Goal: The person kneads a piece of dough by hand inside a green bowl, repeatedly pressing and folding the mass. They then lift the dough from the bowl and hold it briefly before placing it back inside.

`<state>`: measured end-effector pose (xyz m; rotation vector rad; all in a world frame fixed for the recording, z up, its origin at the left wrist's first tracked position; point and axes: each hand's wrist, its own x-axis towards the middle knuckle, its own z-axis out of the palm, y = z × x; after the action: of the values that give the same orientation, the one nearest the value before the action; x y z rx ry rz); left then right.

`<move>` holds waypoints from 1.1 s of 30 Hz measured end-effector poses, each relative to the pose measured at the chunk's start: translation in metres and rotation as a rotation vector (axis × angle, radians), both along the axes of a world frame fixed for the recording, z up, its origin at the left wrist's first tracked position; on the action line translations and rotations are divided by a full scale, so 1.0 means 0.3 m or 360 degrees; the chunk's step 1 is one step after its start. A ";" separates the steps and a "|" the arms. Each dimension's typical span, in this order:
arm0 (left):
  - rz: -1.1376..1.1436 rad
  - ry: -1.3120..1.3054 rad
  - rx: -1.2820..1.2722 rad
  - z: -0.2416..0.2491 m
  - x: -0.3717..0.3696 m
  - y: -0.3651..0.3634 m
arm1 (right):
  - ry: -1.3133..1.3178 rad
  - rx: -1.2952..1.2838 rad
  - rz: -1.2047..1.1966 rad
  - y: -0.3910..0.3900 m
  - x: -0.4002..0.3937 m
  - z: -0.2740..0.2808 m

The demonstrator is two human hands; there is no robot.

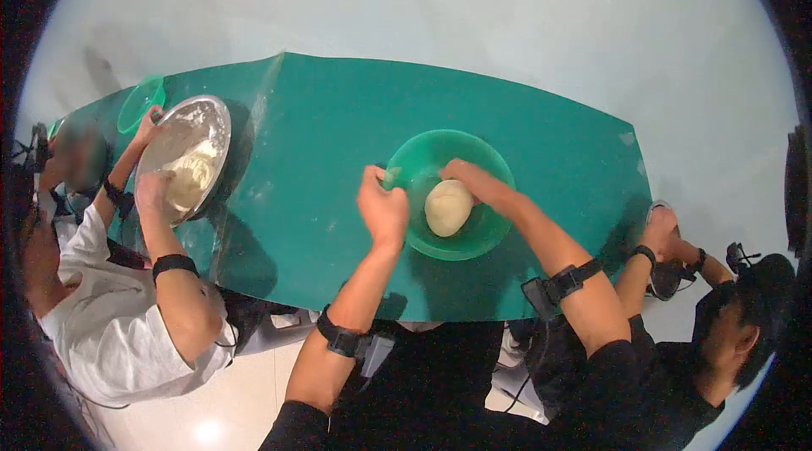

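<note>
A translucent green bowl [486, 159] stands on the green table cover [321, 138] in front of me. Inside it lies a smooth pale ball of dough [447, 207]. My left hand [382, 207] grips the bowl's near left rim. My right hand [463, 172] reaches into the bowl from the right, with its fingers at the top of the dough; how firmly it holds the dough I cannot tell.
At the left, another person in a white shirt works dough in a tilted metal bowl [190, 151], with a small green bowl [139, 102] behind it. At the right, a person in black [736, 316] crouches beside the table end. The floor around is pale.
</note>
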<state>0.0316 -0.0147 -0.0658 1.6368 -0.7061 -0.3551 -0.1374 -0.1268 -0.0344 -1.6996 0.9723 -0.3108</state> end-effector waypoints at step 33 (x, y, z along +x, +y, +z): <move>0.0114 0.0052 -0.0055 -0.024 0.027 0.021 | 0.0576 -0.2011 0.0504 0.152 0.149 -0.069</move>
<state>0.0397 -0.0085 -0.0731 1.6158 -0.6243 -0.3156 -0.0929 -0.0812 -0.0551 -3.1052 0.7423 -0.4580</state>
